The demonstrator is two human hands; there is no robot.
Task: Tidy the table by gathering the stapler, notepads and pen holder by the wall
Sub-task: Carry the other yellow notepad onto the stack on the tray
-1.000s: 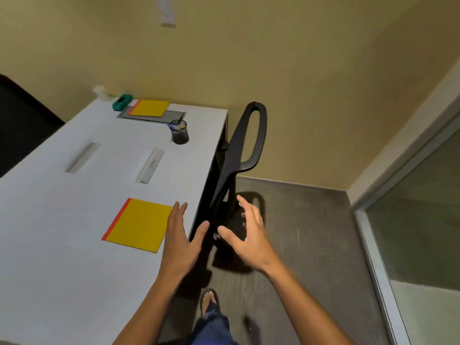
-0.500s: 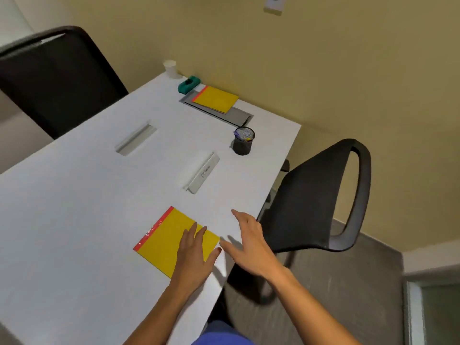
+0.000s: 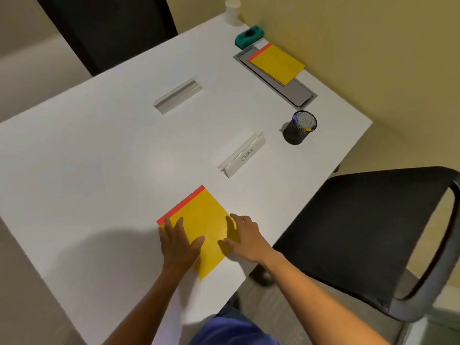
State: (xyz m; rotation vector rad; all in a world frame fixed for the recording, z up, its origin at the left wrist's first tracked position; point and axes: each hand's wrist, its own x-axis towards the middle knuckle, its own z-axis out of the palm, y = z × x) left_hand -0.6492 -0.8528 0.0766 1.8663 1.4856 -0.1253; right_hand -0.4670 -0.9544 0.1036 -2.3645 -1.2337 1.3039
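Observation:
A yellow notepad [image 3: 202, 220] with a red top strip lies near the front edge of the white table [image 3: 99, 170]. My left hand [image 3: 178, 241] rests flat on its left part, fingers spread. My right hand [image 3: 245, 236] lies on its right edge, fingers apart. A second yellow notepad [image 3: 277, 63] sits by the wall on a grey cable tray [image 3: 296, 92]. The teal stapler [image 3: 249, 37] is beside it, further back. The black mesh pen holder [image 3: 300, 128] stands near the table's right edge.
Two folded name stands lie on the table: a blank one [image 3: 178, 97] and one with writing [image 3: 242, 155]. A white cup [image 3: 232, 11] stands in the far corner. A black chair [image 3: 373, 232] is at the right, another [image 3: 112, 28] behind the table.
The view swung from the floor and chair onto the table. Both hands moved forward and left, from beside the table edge onto the near notepad.

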